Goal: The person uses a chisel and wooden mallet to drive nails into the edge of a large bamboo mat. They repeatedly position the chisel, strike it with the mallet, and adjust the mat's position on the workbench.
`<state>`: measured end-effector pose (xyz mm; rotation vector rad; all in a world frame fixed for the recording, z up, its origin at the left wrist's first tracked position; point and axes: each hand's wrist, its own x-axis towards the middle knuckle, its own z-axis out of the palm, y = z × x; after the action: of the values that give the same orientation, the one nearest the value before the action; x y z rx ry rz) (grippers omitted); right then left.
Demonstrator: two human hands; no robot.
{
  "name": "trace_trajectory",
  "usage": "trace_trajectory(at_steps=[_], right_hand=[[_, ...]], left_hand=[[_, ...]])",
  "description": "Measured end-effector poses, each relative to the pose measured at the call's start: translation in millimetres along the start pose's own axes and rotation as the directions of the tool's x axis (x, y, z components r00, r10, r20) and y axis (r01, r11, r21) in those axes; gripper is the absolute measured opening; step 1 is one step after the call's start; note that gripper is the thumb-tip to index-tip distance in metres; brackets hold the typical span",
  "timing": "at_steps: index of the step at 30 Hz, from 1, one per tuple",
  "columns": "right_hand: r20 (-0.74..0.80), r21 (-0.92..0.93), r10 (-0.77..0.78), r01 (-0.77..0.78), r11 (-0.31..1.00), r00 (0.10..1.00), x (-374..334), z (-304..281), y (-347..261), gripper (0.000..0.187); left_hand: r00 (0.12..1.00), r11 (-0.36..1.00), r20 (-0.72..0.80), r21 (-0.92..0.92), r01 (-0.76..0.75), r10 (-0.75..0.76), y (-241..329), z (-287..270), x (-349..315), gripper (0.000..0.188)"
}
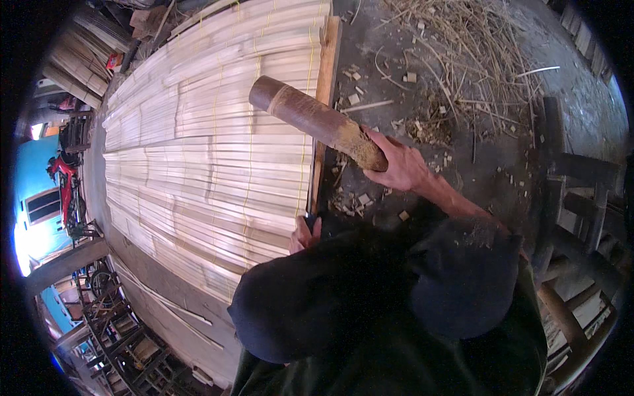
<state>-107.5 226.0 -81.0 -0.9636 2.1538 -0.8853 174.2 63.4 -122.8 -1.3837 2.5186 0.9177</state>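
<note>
My right hand (404, 165) is closed round the narrow, frayed end of a thick brown bamboo club (310, 119). The club slants up to the left, above the edge of a wide mat of pale bamboo slats (191, 165) tied with yellow cords. Low at the mat's right edge, my left hand (302, 239) is closed on a dark narrow tool (311, 219), seen only in part. The tool stands against the slat ends, beside a wooden plank (327, 66) under the mat. My knees hide part of the left hand and its arm.
Cut offcuts (354, 99) litter the dark floor right of the mat, with a heap of thin shavings (462, 46) farther off. Dark bamboo furniture (581, 218) stands at the right. Long strips (165, 297) lie left of me; a red motorbike (66, 175) is by the blue wall.
</note>
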Motion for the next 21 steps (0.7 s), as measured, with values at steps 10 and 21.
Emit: trace_trajectory(at_steps=[10,21], right_hand=[[-0.33,0.181,-0.023,0.087,0.98,0.944,-16.6,-14.1,12.7,0.089],[-0.358,0.212,0.018,0.063,0.975,0.934,-38.0,-14.9,17.2,0.086]], left_hand=[[0.969,0.967,-0.12,-0.11,-0.231,0.218,35.3,-41.2,-2.7,0.035],[0.928,0.935,-0.113,0.022,-0.354,0.354,38.4,-46.4,-18.0,0.026]])
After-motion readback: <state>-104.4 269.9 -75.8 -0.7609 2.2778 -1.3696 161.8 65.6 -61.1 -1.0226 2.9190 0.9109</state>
